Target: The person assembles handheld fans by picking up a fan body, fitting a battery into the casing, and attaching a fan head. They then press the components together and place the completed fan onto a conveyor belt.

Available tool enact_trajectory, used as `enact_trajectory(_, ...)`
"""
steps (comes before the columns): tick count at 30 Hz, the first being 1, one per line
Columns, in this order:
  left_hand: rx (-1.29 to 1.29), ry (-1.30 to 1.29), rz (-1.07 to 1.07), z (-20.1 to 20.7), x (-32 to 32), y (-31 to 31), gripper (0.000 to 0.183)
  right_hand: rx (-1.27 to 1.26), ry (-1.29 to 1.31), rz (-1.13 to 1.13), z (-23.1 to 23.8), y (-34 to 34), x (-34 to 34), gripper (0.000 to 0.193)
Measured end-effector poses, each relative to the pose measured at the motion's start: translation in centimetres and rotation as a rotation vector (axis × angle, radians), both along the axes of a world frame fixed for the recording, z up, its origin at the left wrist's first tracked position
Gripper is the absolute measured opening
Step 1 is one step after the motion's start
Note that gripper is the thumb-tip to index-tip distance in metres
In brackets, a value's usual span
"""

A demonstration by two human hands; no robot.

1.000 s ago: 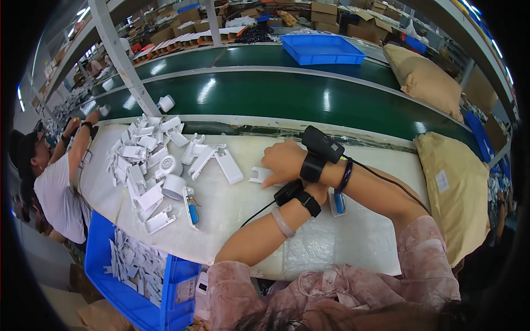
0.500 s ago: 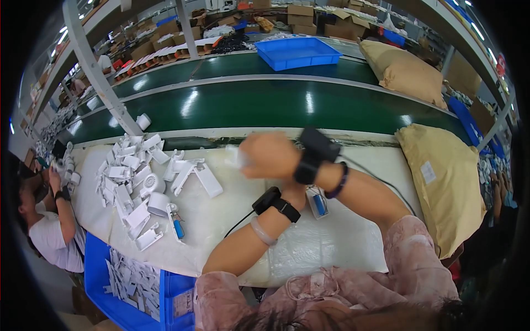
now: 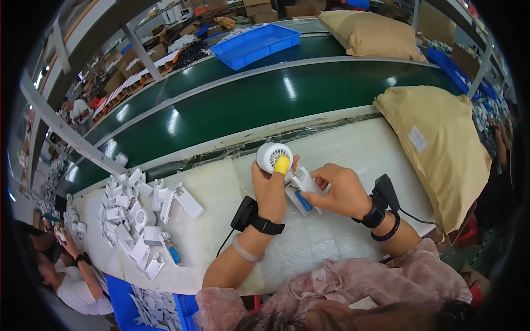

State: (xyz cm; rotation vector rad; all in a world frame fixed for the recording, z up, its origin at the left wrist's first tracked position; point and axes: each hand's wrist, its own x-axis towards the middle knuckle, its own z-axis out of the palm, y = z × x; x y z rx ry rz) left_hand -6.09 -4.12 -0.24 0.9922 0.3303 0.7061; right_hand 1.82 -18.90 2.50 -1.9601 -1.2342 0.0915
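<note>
Hands meet over the middle of the white desk (image 3: 331, 143), near its back edge. Left hand (image 3: 270, 190) is wrapped around a small white fan (image 3: 273, 156) w/ a round head; the thumb wears a yellow finger cover (image 3: 282, 165) and presses on the fan's front. Right hand (image 3: 342, 190) pinches the white handle part (image 3: 302, 185) of the same fan, just beside the left hand, fingers closed on it. A bit of blue shows under that part, can't tell what it is. Both wrists have black bands w/ small black boxes (image 3: 385, 190) on them, and a thin wire runs from each.

Pile of white fan parts (image 3: 138, 209) lies at the left end of the desk, well apart from the hands. A small blue tool (image 3: 174, 254) lies at the near edge of that pile. Big tan sack (image 3: 436, 143) sits on the right end of the desk. Behind the desk's back edge runs a green belt (image 3: 248, 105), w/ a blue tray (image 3: 254, 44) past it. Blue bin (image 3: 124, 298) w/ more white parts sits below the desk's front left corner. Another person (image 3: 72, 278) in a white top works at the left end.
</note>
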Motion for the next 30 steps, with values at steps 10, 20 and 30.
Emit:
enact_trajectory(10, -0.062, -0.044, -0.009, -0.3, -0.4, -0.4, 0.039, 0.013, -0.24, -0.084, -0.6, 0.8, -2.0, 0.037)
enact_trajectory(20, -0.013, -0.01, -0.024, -0.1, -0.2, -0.7, 0.04, -0.107, -0.233, -0.095, -1.0, 1.2, -1.9, 0.039)
enact_trajectory(30, 0.116, 0.063, -0.166, -0.9, -0.3, -0.4, 0.079, -0.069, 0.045, -0.048, -2.6, 0.7, -0.1, 0.045)
